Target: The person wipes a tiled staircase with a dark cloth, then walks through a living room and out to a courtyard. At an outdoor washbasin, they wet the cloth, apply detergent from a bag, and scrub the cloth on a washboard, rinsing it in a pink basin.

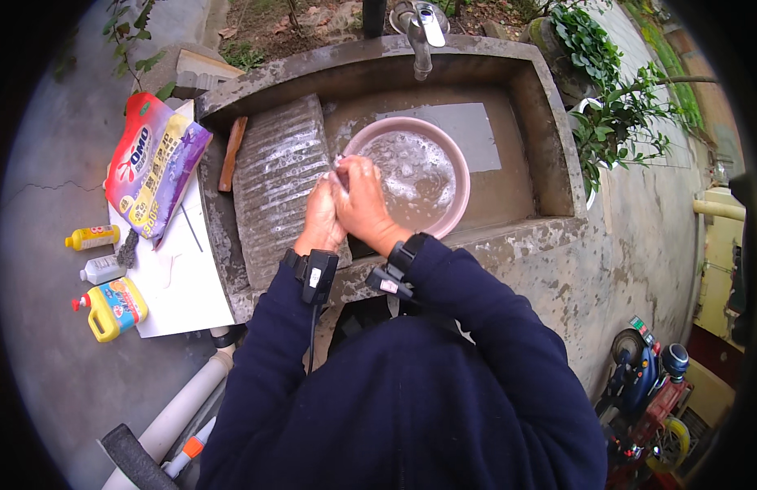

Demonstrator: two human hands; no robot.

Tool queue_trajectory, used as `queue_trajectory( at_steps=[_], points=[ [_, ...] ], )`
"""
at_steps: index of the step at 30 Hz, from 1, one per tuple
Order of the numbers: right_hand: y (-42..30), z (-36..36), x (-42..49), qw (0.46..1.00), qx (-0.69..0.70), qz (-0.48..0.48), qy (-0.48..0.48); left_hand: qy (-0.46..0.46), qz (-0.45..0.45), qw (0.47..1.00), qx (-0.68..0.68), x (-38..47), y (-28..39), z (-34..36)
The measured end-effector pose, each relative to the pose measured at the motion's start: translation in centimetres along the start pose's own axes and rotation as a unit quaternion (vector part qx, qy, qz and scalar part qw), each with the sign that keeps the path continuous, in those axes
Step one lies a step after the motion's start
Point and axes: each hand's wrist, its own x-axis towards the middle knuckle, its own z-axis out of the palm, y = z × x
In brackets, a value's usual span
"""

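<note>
My left hand [324, 211] and my right hand [365, 196] are pressed together, fingers curled, between the washboard and the basin. A small pale, wet item [338, 162] peeks out at their fingertips; most of it is hidden, and I cannot tell if it is cloth. Suds cling to the skin. Below and left of the hands slopes a ridged concrete washboard [277, 177], with foam along its grooves. To their right, a pink plastic basin [461, 177] holds cloudy water with white foam [409, 162]. It stands in a concrete sink [553, 141].
A chrome faucet [422, 52] overhangs the sink's far side. A brown wooden strip [232, 153] leans left of the washboard. On a white board [191, 282] lie an OMO detergent bag [155, 162] and a yellow jug [118, 309]. Potted plants [629, 116] stand right.
</note>
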Motion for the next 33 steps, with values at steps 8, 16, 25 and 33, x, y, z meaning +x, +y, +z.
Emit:
queue_trajectory(
  at_steps=[8, 16, 25, 33],
  points=[
    [3.5, -1.5, 3.3, 0.983, 0.084, 0.148, -0.064, 0.012, 0.013, 1.000, 0.016, -0.3, 0.3, 0.6],
    [-0.1, 0.3, 0.4, 0.998, 0.016, -0.019, 0.050, -0.019, -0.009, 1.000, -0.022, -0.6, 1.0, 1.9],
    [1.2, -3.1, 1.6, 0.978, 0.193, 0.007, -0.074, 0.033, -0.023, 0.999, -0.007, -0.6, 0.2, 1.4],
    [2.7, -1.7, 1.1, 0.991, 0.066, -0.107, -0.049, -0.017, -0.011, 0.999, 0.042, -1.4, -1.0, 0.4]
  ],
)
